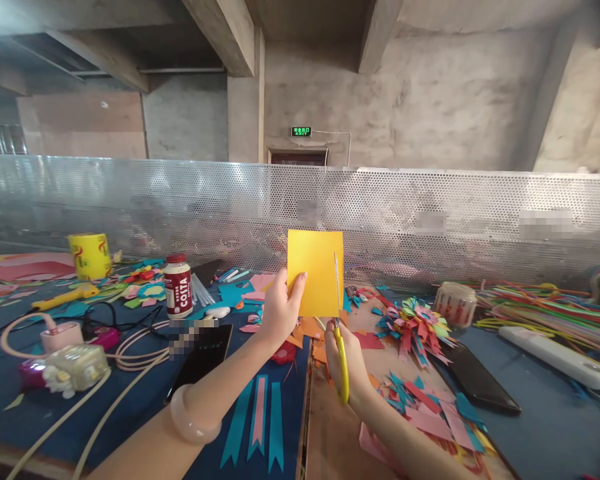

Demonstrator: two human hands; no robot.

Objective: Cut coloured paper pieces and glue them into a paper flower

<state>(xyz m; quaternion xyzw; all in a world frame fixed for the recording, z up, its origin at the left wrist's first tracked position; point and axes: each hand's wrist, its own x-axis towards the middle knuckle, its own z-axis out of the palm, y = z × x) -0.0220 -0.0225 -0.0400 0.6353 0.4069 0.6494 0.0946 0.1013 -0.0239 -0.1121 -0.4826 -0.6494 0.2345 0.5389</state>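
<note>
Left hand (pixel 279 308) pinches the yellow card (pixel 315 273) by its lower left edge, holding it upright above the worktop (pixel 540 427). Right hand (pixel 345 363) sits just below the card's lower right corner, fingers closed thru the yellow handles of the scissors (pixel 339 327). Blades point straight up, parallel w/ the card's long vertical axis, lying along its right side near the edge. Paper scraps (pixel 425 407) lie right of that hand.

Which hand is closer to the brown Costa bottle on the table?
Left. The left hand, holding the yellow paper, is just right of the Costa bottle; the right hand, with the scissors, is farther right.
</note>
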